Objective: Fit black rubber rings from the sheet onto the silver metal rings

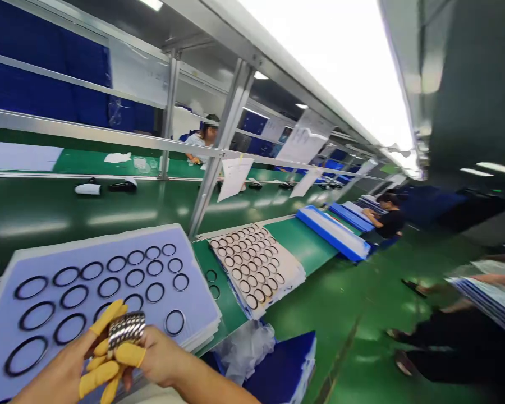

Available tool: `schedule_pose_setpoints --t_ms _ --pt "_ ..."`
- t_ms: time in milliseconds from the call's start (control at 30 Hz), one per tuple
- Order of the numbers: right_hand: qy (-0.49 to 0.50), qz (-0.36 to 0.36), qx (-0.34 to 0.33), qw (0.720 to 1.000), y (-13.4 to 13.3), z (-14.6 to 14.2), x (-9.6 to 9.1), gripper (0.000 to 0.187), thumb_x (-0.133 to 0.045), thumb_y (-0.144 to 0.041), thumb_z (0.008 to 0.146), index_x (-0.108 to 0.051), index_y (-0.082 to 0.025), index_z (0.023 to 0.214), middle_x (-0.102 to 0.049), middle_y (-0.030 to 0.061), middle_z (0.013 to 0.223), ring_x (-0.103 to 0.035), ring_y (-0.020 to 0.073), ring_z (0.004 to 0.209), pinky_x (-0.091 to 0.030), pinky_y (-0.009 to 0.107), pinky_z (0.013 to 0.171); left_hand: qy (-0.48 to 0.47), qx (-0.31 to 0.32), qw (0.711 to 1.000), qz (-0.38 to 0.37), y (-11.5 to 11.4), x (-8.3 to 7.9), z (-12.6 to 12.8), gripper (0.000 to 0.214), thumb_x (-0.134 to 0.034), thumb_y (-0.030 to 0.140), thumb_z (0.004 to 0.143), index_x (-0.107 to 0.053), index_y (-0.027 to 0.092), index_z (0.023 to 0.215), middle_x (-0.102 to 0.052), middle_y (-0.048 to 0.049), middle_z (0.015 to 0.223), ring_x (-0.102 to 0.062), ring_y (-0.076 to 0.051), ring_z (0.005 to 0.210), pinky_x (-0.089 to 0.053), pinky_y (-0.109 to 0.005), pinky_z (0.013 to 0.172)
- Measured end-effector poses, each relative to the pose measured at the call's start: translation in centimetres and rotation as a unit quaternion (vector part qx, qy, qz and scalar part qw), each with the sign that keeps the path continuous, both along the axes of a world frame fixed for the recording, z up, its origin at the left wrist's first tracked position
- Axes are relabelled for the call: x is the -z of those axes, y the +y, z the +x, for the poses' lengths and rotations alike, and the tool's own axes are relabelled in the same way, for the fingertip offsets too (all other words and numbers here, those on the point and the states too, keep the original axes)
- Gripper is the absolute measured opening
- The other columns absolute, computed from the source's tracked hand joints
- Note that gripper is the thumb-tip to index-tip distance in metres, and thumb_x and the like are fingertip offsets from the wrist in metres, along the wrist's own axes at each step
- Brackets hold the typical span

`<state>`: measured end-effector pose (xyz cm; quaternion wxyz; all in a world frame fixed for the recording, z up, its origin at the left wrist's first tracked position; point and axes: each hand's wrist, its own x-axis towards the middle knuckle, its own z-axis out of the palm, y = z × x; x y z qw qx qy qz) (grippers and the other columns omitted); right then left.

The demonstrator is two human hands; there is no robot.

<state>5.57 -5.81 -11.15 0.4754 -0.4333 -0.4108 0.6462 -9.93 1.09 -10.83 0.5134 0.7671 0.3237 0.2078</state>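
Both my hands meet at the bottom left, over the near edge of a pale blue sheet covered with several black rings. My left hand wears yellow finger cots, its fingers bent around a stack of shiny metal rings. My right hand, with a yellow cot on the thumb, pinches the same stack from the right side.
A second, beige sheet of rings lies to the right, with two loose black rings between the sheets. A crumpled plastic bag sits on a blue bin. Behind runs a green conveyor. Other people work further along.
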Motion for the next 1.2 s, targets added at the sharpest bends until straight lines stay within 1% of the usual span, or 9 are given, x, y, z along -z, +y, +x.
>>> schedule_pose_setpoints --t_ms 100,200,300,400,467,800,1000,1100,1200 --pt "0.003 0.02 -0.054 0.998 -0.8 0.3 -2.7 0.067 -0.066 -0.075 0.064 -0.074 -0.013 0.09 -0.069 0.0051 0.076 -0.049 0.0067 0.05 -0.039 0.015 0.042 0.005 0.081 0.994 -0.07 -0.7 -2.4 -1.0 0.076 -0.066 0.045 0.08 -0.031 0.029 0.146 -0.065 -0.0065 0.118 -0.064 -0.025 0.1 -0.053 -0.039 0.091" --pt "-0.016 0.058 -0.089 0.994 -0.9 0.6 -4.0 0.045 -0.061 -0.059 0.083 -0.073 -0.018 0.097 -0.068 0.0027 0.079 -0.055 0.0083 0.06 -0.042 0.017 0.053 0.016 0.094 0.994 -0.053 -0.5 -4.5 -1.2 0.076 -0.071 0.037 0.079 -0.034 0.03 0.144 -0.059 -0.0051 0.125 -0.059 -0.023 0.107 -0.048 -0.035 0.096" --pt "-0.048 0.093 -0.107 0.989 -1.0 0.7 -4.6 0.029 -0.056 -0.047 0.092 -0.07 -0.023 0.101 -0.069 0.0031 0.087 -0.061 0.0136 0.075 -0.05 0.024 0.07 0.023 0.107 0.993 -0.032 -0.1 -5.5 -1.6 0.08 -0.075 0.038 0.076 -0.033 0.03 0.144 -0.058 -0.0052 0.126 -0.057 -0.023 0.109 -0.045 -0.034 0.097" --pt "-0.091 0.119 -0.143 0.978 -1.1 0.7 -4.8 0.025 -0.051 -0.041 0.095 -0.069 -0.024 0.096 -0.068 0.0048 0.093 -0.063 0.0179 0.087 -0.051 0.03 0.083 0.014 0.133 0.991 -0.005 -0.1 -5.8 -2.0 0.079 -0.074 0.039 0.077 -0.033 0.027 0.144 -0.057 -0.0072 0.126 -0.056 -0.024 0.109 -0.044 -0.034 0.096" --pt "-0.124 0.142 -0.156 0.969 -1.1 0.7 -5.1 0.025 -0.049 -0.039 0.096 -0.069 -0.024 0.094 -0.068 0.0054 0.093 -0.063 0.0183 0.087 -0.051 0.031 0.085 0.006 0.149 0.989 0.009 0.0 -5.9 -2.2 0.076 -0.072 0.039 0.079 -0.033 0.027 0.143 -0.055 -0.0086 0.128 -0.056 -0.025 0.11 -0.045 -0.033 0.094" --pt "-0.173 0.229 -0.126 0.95 -0.6 0.6 -5.6 0.027 -0.049 -0.038 0.096 -0.065 -0.028 0.115 -0.073 0.0059 0.103 -0.068 0.0185 0.094 -0.055 0.03 0.086 0.002 0.159 0.987 0.011 0.1 -6.6 -2.5 0.071 -0.067 0.046 0.083 -0.033 0.028 0.142 -0.059 -0.0083 0.125 -0.06 -0.024 0.106 -0.047 -0.033 0.091" --pt "-0.276 0.347 -0.103 0.89 -0.9 0.8 -5.6 0.027 -0.051 -0.022 0.095 -0.062 -0.031 0.118 -0.072 0.0029 0.107 -0.067 0.0164 0.099 -0.053 0.028 0.091 -0.008 0.195 0.981 0.022 0.1 -7.0 -2.8 0.076 -0.067 0.041 0.084 -0.028 0.025 0.146 -0.056 -0.0113 0.133 -0.057 -0.026 0.116 -0.045 -0.035 0.099" --pt "-0.309 0.388 -0.096 0.863 -1.4 1.0 -5.3 0.026 -0.049 -0.024 0.096 -0.061 -0.028 0.119 -0.073 0.0047 0.107 -0.067 0.0178 0.1 -0.054 0.031 0.092 -0.006 0.208 0.978 0.023 0.1 -6.9 -3.0 0.079 -0.068 0.043 0.083 -0.027 0.024 0.148 -0.056 -0.0125 0.133 -0.057 -0.027 0.117 -0.045 -0.035 0.098" --pt "-0.371 0.417 -0.074 0.826 -2.0 1.5 -4.8 0.026 -0.048 -0.025 0.096 -0.062 -0.025 0.118 -0.074 0.0085 0.104 -0.069 0.0205 0.097 -0.059 0.033 0.085 -0.032 0.213 0.976 0.023 0.0 -6.8 -3.2 0.084 -0.069 0.047 0.08 -0.027 0.024 0.149 -0.054 -0.0134 0.136 -0.056 -0.028 0.118 -0.044 -0.037 0.1"
